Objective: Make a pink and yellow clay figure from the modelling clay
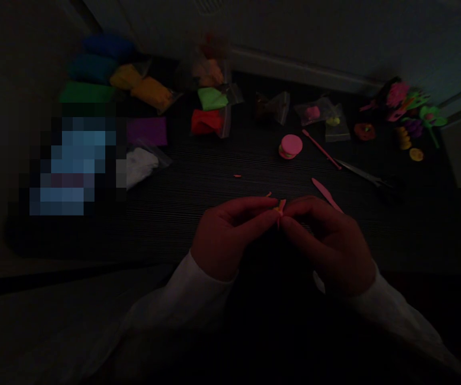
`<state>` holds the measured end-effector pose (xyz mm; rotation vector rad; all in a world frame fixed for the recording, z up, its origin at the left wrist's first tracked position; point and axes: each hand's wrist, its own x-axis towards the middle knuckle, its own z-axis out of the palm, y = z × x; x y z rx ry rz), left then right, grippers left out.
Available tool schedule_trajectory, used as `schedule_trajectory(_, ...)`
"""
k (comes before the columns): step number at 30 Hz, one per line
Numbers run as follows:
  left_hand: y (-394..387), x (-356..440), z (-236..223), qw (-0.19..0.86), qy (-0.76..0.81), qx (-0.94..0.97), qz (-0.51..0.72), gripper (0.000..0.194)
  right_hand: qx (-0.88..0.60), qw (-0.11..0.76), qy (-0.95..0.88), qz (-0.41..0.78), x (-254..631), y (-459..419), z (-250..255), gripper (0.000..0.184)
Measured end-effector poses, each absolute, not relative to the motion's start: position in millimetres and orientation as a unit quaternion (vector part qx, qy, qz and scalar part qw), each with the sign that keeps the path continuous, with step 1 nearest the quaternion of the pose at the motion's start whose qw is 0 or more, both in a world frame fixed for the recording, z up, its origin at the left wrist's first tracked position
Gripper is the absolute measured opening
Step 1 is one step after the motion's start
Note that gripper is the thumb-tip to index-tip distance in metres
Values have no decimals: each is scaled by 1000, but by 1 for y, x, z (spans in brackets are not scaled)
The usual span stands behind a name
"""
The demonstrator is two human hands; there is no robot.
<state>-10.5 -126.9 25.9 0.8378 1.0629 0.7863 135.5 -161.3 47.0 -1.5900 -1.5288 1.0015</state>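
Note:
Near the front edge of the dark table, my left hand (230,230) and my right hand (324,235) meet fingertip to fingertip. Between them they pinch a small piece of pink and yellow modelling clay (281,207); much of it is hidden by my fingers. A pink clay knife (324,193) lies just beyond my right hand, partly covered by it. Farther back sits a round pink clay macaron-like piece (290,146) with a greenish filling. A tiny pink scrap (237,176) rests on the table beyond my left hand.
Scissors (360,174) and a pink modelling stick (321,148) lie to the right. Bags of coloured clay line the back, including a red one (206,122) and a purple one (147,131). Finished clay flowers (398,93) stand far right. A blurred-out lit screen (78,166) is at left.

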Motion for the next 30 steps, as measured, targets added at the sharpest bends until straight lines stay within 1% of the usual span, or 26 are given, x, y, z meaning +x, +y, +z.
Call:
schedule_trajectory(2, -126, -12, 29, 701, 472, 413, 340, 26, -594, 330, -650, 340, 138, -161, 48, 5)
schedule_trajectory(3, -126, -13, 31, 695, 467, 434, 334, 25, -582, 328, -667, 330, 139, -161, 48, 4)
schedule_trajectory(6, -124, -16, 34, 696, 453, 454, 324, 11, -578, 340, -666, 327, 141, -160, 47, 6)
schedule_trajectory(10, -123, -14, 25, 756, 428, 359, 342, 5, -556, 355, -690, 298, 139, -159, 42, 27)
schedule_trajectory(11, -123, -13, 21, 769, 422, 336, 344, 6, -545, 354, -705, 283, 138, -159, 41, 30)
schedule_trajectory(13, -124, -13, 16, 779, 422, 318, 338, 9, -539, 356, -718, 259, 137, -157, 38, 28)
schedule_trajectory(15, -124, -14, 15, 762, 428, 353, 333, 14, -549, 364, -714, 239, 136, -155, 35, 24)
schedule_trajectory(17, -120, -17, 18, 715, 433, 439, 328, 19, -557, 369, -712, 217, 137, -152, 33, 23)
schedule_trajectory(18, -117, -19, 20, 671, 444, 496, 328, 22, -562, 370, -709, 212, 137, -151, 31, 22)
schedule_trajectory(20, -107, -22, 22, 526, 490, 616, 322, 24, -583, 375, -686, 219, 137, -149, 29, 20)
schedule_trajectory(22, -94, -23, 19, 325, 539, 711, 314, 28, -610, 392, -642, 248, 137, -148, 26, 18)
schedule_trajectory(23, -87, -23, 15, 252, 547, 743, 291, 30, -622, 403, -617, 267, 137, -148, 25, 17)
schedule_trajectory(24, -81, -22, 10, 210, 548, 766, 263, 31, -628, 415, -593, 286, 137, -148, 24, 16)
schedule_trajectory(26, -71, -19, -1, 194, 546, 788, 211, 30, -627, 439, -551, 331, 137, -148, 23, 13)
schedule_trajectory(30, -67, -14, -6, 208, 545, 783, 214, 26, -599, 482, -476, 427, 135, -151, 26, 15)
